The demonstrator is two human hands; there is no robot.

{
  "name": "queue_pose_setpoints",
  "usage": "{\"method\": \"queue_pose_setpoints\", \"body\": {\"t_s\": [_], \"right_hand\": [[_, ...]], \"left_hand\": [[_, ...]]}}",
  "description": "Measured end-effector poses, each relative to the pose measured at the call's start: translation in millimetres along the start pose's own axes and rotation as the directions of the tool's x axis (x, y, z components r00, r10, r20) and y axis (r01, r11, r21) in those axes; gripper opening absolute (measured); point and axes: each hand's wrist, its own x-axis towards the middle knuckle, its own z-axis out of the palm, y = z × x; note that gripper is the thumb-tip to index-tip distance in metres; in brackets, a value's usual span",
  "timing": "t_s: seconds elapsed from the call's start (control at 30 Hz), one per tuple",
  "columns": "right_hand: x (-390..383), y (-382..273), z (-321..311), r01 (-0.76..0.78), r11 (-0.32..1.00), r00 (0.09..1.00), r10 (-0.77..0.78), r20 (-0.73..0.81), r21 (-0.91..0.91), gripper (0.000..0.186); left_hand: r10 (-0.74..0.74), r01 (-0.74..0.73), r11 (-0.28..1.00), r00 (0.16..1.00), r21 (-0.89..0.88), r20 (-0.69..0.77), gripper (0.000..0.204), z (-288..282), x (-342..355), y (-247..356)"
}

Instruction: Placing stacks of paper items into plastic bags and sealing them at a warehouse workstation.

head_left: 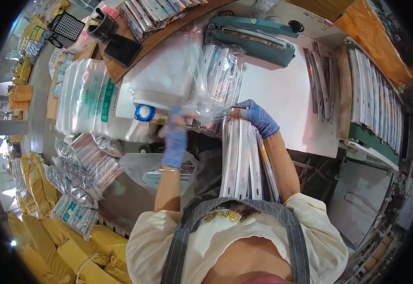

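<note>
My right hand (257,118), in a blue glove, is closed at the top end of several long, thin white packets (241,161). They stand side by side against my apron, their far ends at the table edge. My left hand (175,139), also gloved in blue, is smeared by motion beside the packets, its fingers unclear. Just beyond both hands, a clear plastic bag (211,106) lies crumpled over the edge. Another bundle of packets (223,68) rests under clear film farther back. A blue-and-white tape roll (144,112) sits next to my left hand.
A grey-green sealing machine (251,40) stands at the back of the white table (282,94). Loose packets (321,83) and a filled rack (374,90) are on the right. Stacked clear bags (85,97) lie left; wrapped bundles (76,180) and yellow sacks (64,251) lie lower left.
</note>
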Motion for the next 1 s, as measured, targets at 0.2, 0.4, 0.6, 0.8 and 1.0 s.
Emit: {"method": "queue_pose_setpoints", "body": {"t_s": [0.2, 0.4, 0.6, 0.8, 1.0], "right_hand": [[-59, -18, -12, -0.017, 0.985, 0.978, 0.052, -0.2, 0.172, 0.023], [-50, -31, 11, 0.023, 0.999, 0.999, -0.021, -0.047, 0.044, 0.028], [6, 7, 41, 0.094, 0.981, 0.967, -0.13, 0.22, 0.168, 0.037], [0, 29, 49, 0.289, 0.956, 0.956, -0.287, -0.055, 0.044, 0.035], [-162, 39, 52, 0.116, 0.993, 0.935, -0.101, -0.339, 0.022, 0.033]], "left_hand": [[-0.016, -0.069, 0.873, 0.985, 0.482, 0.17, 0.022, 22, 19, 3], [0.064, -0.288, 0.835, 0.897, 0.469, 0.438, 0.037, 23, 11, 25], [0.245, -0.555, 0.523, 0.825, 0.647, 0.51, 0.037, 16, -24, 28], [0.56, -0.733, 0.594, 0.672, 0.33, 0.485, 0.066, 7, -72, 35], [0.444, -0.67, 0.723, 0.635, 0.165, 0.632, 0.062, 41, -121, 50]]}}
